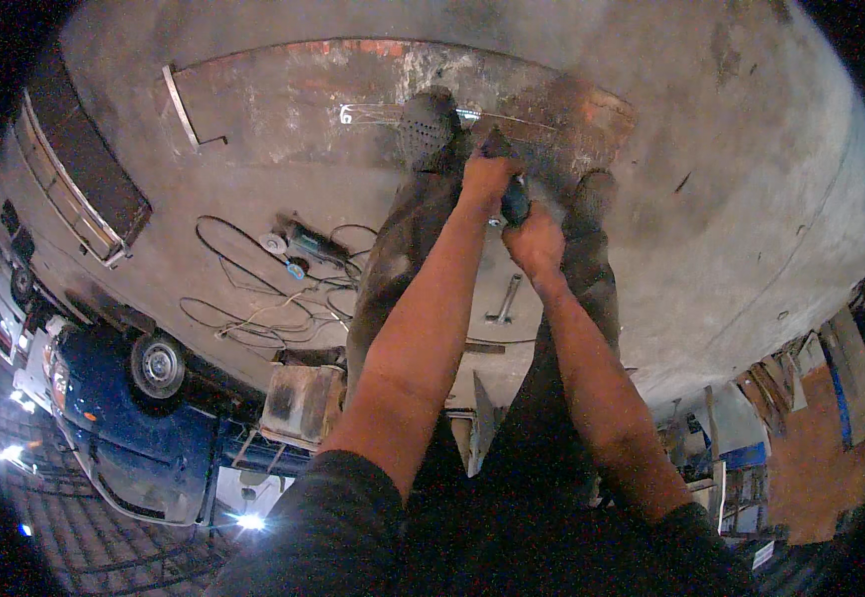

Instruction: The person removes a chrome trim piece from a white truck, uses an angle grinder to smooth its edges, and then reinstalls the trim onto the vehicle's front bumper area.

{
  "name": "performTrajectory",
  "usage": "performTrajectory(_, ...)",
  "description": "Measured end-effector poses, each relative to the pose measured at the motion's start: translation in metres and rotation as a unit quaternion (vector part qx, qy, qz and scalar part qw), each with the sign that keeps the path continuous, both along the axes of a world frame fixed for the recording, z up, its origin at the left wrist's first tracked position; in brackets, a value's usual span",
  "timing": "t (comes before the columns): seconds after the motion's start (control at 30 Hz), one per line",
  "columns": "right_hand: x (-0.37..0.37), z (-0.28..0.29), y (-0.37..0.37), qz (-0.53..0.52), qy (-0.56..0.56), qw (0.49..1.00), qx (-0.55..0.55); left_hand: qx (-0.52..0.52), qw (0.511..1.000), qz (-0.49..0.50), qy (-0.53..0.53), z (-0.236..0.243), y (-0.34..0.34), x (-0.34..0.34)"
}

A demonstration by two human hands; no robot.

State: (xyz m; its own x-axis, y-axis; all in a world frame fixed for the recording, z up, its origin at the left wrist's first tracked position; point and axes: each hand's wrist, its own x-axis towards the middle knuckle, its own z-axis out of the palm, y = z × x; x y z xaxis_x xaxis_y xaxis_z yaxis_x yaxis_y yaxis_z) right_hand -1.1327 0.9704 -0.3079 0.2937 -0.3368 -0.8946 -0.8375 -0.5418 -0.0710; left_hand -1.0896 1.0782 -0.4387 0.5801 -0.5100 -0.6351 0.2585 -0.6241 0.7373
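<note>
A dark green-black angle grinder (515, 202) is held in both hands over a long rusty metal plate (283, 119). My left hand (489, 182) wraps round its front part, and my right hand (535, 245) closes round the rear. The grinder's front end points at the plate, near a thin pale line drawn along it; the contact point is dark and blurred. My left shoe (428, 129), with a perforated top, rests on the plate. My right shoe (595, 191) stands beside its near edge.
On the floor at left lies a second grinder (313, 242) among tangled cables (243, 289). A hammer (504, 301) lies between my legs. A thin angled metal bar (182, 107) touches the plate's left end. A blue vehicle (144, 438) and stacked boards (801, 438) stand at the sides.
</note>
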Motion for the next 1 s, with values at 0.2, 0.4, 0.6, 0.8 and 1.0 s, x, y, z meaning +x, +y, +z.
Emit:
performTrajectory(0.2, -0.015, -0.010, 0.017, -0.019, -0.049, 0.999, -0.016, 0.081, 0.879, 0.363, 0.299, 0.026, -0.022, 0.017)
performTrajectory(0.4, 0.018, 0.006, -0.009, 0.032, 0.003, 0.999, 0.007, -0.046, 0.980, 0.161, 0.103, -0.023, 0.014, -0.010)
performTrajectory(0.6, -0.024, -0.025, 0.003, -0.035, -0.018, 0.999, -0.021, 0.041, 0.893, 0.315, 0.318, 0.036, -0.038, 0.031)
performTrajectory(0.8, 0.001, -0.003, -0.001, -0.021, -0.014, 0.999, 0.031, 0.078, 0.951, 0.215, 0.207, -0.015, -0.015, -0.002)
performTrajectory(1.0, -0.008, 0.032, 0.020, -0.018, 0.007, 1.000, 0.018, 0.111, 0.898, 0.265, 0.334, 0.089, -0.021, 0.047)
